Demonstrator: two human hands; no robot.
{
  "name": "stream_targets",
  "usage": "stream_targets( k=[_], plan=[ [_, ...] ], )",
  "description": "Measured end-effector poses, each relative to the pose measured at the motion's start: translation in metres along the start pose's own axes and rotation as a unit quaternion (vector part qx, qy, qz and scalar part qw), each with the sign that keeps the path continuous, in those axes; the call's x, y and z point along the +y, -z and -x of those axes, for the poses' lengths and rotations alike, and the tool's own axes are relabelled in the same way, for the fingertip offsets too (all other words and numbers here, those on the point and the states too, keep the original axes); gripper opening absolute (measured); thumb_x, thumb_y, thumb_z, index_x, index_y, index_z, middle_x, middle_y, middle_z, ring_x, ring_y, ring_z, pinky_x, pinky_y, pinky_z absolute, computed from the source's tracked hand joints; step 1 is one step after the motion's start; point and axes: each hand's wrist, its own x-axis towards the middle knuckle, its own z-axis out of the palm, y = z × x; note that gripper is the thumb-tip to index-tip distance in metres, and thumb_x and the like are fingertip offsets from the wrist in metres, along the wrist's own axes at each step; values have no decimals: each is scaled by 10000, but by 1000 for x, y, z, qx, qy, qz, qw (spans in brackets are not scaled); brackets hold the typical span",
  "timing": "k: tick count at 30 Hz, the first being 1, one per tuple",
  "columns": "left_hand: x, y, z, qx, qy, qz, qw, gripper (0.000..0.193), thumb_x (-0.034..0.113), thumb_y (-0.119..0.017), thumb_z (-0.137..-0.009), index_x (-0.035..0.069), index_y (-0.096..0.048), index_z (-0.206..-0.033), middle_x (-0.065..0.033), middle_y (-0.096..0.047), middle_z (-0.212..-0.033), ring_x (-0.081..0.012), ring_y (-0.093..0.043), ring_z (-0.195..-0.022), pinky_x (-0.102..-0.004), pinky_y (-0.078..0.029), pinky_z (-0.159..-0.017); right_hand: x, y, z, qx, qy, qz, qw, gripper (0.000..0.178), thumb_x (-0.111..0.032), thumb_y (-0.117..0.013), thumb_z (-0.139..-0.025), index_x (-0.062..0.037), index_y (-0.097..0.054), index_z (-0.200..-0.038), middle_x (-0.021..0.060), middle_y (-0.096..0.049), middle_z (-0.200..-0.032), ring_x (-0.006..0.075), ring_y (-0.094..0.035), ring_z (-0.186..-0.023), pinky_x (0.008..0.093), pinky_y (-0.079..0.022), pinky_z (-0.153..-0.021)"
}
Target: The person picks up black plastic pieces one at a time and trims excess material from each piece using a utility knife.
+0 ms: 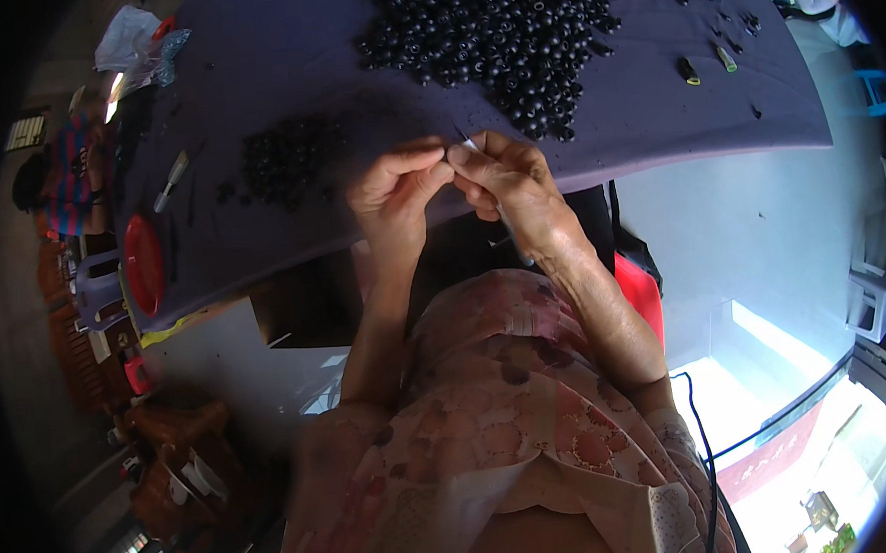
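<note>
Over the near edge of the cloth-covered table, my two hands meet at the fingertips. My left hand (396,191) is closed in a pinch of thumb and forefinger; what lies in it is small and mostly hidden. My right hand (521,190) is closed around a thin, pale, pen-like tool (470,145), whose fine dark tip points up past the fingers. Beyond the hands spreads a large heap of shiny black beads (491,44). Left of my left hand is a smaller pile of dull black pieces (289,159), too dark to make out singly.
A purple cloth (646,126) covers the table. At its left lie a pale-bladed tool (171,181), a red dish (144,264) and a clear plastic bag (135,42). Two small yellowish pieces, one a dark-bodied cylinder (690,70), lie right. A red stool (639,296) stands beside me.
</note>
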Motion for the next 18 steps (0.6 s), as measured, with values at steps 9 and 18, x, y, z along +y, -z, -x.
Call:
stream_targets(
  k=[9, 18],
  plan=[
    [-15, 100, -32, -20, -46, -553, 831, 157, -44, -607, -690, 38, -623, -822, -90, -608, -844, -190, -577, -735, -268, -455, -662, 27, 19, -6, 10, -24, 14, 1000, 131, -157, -541, -777, -62, -514, -863, -52, -409, -621, 21, -308, -500, 174, -230, -440],
    [-54, 29, -71, -60, -121, -517, 845, 208, 19, -643, -683, 59, -617, -886, -100, -584, -873, -241, -569, -797, -301, -455, -665, 26, 15, 0, 28, -8, 32, 999, 125, -143, -562, -774, -62, -520, -861, -52, -421, -619, 20, -320, -495, 177, -240, -434]
  ],
)
